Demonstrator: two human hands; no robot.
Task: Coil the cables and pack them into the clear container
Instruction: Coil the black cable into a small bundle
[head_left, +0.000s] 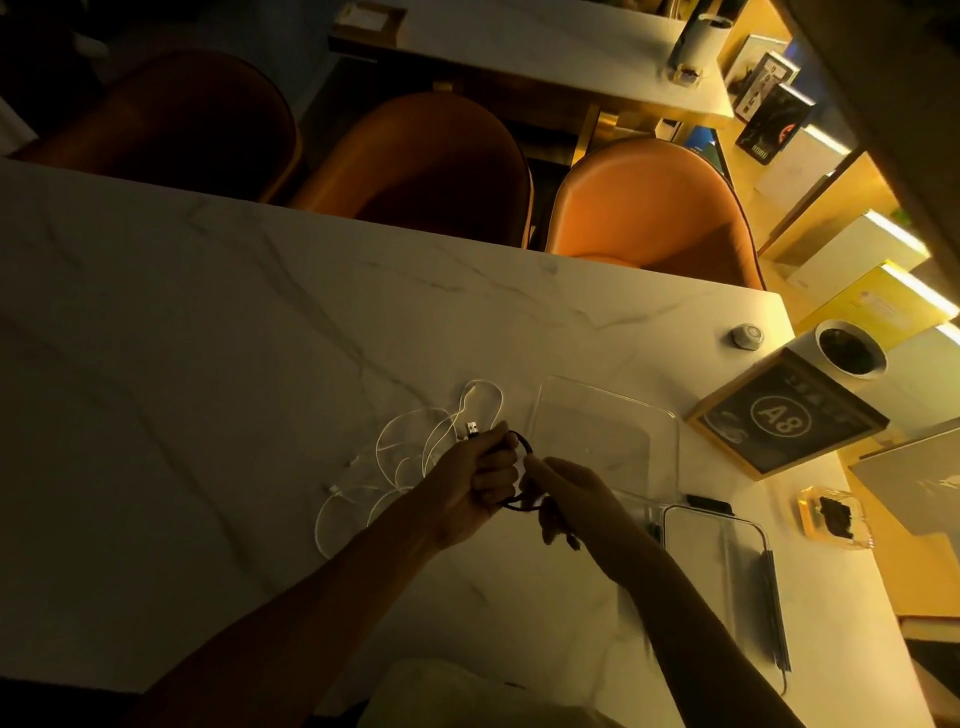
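Note:
My left hand (480, 488) grips a black cable (523, 448) wound into a small coil, with its plug end (471, 430) sticking out past the fingers. My right hand (569, 499) holds the same black cable on the coil's right side, fingers curled round the strand. A white cable (410, 457) lies in loose tangled loops on the marble table (208, 374), just left of and behind my left hand. The clear container (602, 441) stands empty right behind my right hand. Its clear lid (727, 566) lies on the table to the right.
A framed black sign marked A8 (784, 415) stands right of the container, with a white cup (849, 351) and a small round object (747, 335) beyond it. An amber ashtray (831, 517) sits near the right edge. Orange chairs (649, 208) line the far side.

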